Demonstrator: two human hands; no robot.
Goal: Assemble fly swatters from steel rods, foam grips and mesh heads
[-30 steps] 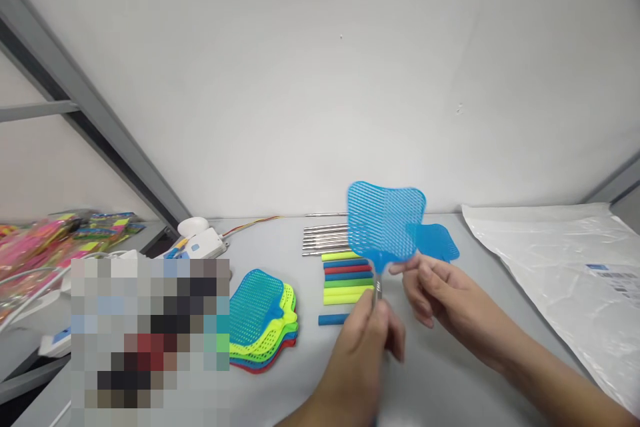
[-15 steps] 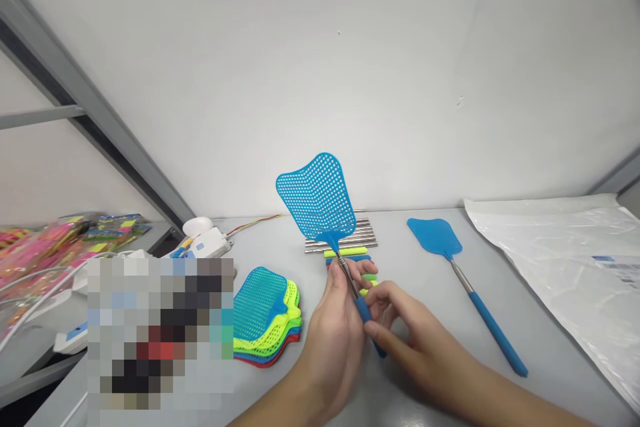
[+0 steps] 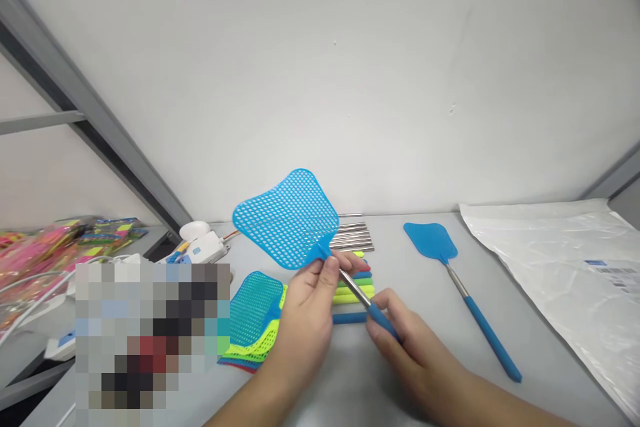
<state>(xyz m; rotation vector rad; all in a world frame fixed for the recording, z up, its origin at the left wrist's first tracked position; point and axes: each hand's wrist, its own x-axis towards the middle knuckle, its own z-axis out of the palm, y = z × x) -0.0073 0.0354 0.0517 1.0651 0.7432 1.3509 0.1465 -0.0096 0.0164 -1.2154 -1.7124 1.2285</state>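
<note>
A blue fly swatter (image 3: 290, 220) is held up in front of me, its mesh head tilted to the left. My left hand (image 3: 310, 300) is closed around its neck, thumb on top where the head meets the metal rod. Lower down, my right hand (image 3: 415, 343) wraps the blue handle grip. Beyond my hands lie several coloured handle grips (image 3: 353, 293) and a row of metal rods (image 3: 353, 237). Partly behind my left wrist is a stack of swatter heads (image 3: 256, 310), blue on top, with yellow-green ones, blue and red below.
On the right lies another blue fly swatter (image 3: 483, 320), rod and grip attached. A white plastic bag (image 3: 545, 267) covers the far right of the table. At left are a power strip (image 3: 205, 247), cables and colourful packaged goods (image 3: 55, 260). A pixelated patch hides the left front.
My left hand has moved up from the rod to the neck of the swatter. The head has swung left and lower, and my right hand now grips the handle more firmly.
</note>
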